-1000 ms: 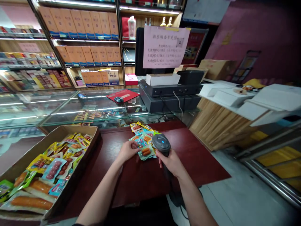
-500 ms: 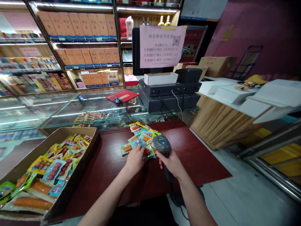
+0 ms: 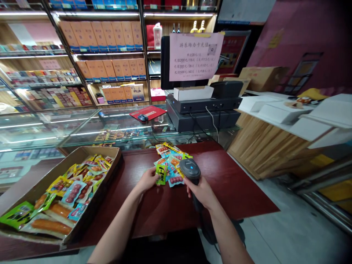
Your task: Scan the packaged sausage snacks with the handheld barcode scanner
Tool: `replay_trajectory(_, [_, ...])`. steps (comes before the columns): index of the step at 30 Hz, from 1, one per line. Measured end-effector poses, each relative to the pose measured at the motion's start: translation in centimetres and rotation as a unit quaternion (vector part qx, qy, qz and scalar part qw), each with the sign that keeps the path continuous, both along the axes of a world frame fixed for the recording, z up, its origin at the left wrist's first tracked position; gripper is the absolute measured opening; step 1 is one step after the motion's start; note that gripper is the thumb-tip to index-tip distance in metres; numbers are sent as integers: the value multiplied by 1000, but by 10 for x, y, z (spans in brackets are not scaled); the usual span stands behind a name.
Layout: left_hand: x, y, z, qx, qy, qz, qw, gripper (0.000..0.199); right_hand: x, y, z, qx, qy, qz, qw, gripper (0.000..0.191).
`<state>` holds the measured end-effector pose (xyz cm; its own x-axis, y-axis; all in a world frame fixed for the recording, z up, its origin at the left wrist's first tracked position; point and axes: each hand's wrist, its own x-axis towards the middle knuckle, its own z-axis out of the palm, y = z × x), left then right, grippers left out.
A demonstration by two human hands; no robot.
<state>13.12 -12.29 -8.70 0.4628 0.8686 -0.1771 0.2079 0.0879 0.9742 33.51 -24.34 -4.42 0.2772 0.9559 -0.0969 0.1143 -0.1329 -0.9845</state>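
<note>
Green sausage packet (image 3: 161, 173) was grasped in left hand (image 3: 148, 179), over snack packet pile (image 3: 170, 163) near counter's (image 3: 233, 176) far edge; right hand (image 3: 200, 192) clenched barcode scanner (image 3: 189, 169) just beside; cardboard box (image 3: 93, 149) of packets sat at counter's left end.

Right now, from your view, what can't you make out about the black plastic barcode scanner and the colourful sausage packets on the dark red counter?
Head view:
- Grip of the scanner: hidden by the right hand.
- Print on the green-yellow packet: too small to read.
- Lower packets in the pile: hidden by the packets on top.
</note>
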Motion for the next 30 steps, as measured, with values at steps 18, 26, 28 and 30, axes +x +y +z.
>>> replay_trajectory(18, [-64, 30, 37, -46, -187, 149, 970, 43, -38, 13, 9, 6, -3, 58, 998, 31])
replay_trajectory(26, [-118, 47, 81, -42, -216, 208, 953, 41, -106, 44, 27, 7, -18, 171, 985, 28])
replay_trajectory(28, [-123, 51, 88, -38, -225, 208, 951, 42, -121, 48, 34, 8, -10, 186, 982, 28])
replay_trajectory(30, [-125, 56, 93, -30, -231, 200, 952, 43, -132, 52, 40, 11, 2, 198, 980, 29])
